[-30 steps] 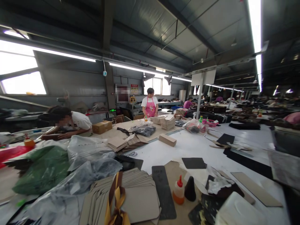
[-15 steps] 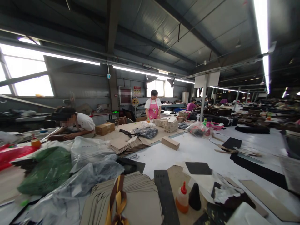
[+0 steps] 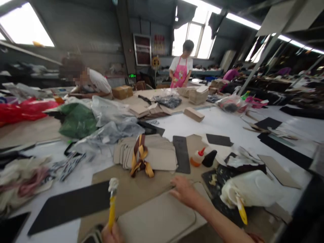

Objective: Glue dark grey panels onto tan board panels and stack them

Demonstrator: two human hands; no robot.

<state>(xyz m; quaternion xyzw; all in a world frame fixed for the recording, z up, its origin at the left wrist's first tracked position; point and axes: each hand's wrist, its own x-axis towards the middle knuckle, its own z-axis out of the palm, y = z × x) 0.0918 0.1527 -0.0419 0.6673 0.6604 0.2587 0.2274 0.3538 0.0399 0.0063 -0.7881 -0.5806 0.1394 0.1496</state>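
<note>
By the bench, the left hand (image 3: 111,234) is clenched round a yellow-handled hammer with a pale head (image 3: 112,199), at nine o'clock of the tan rounded-corner cardboard panel (image 3: 157,219). The right hand (image 3: 183,193) lies open, flat on the panel at one o'clock. I'd say blows should land well apart from those fingers.

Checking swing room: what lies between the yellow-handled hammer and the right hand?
Head view: only bare brown cardboard sheet and the beige rounded board under the right hand.

Hammer handle (image 3: 111,211) is marked yellow, board (image 3: 157,219) beige. Ribbon (image 3: 140,158) is done in brown and gold. Glue bottle (image 3: 196,158) is capped red over orange. Green bag (image 3: 77,119) and red bag (image 3: 22,109) are noted.
</note>
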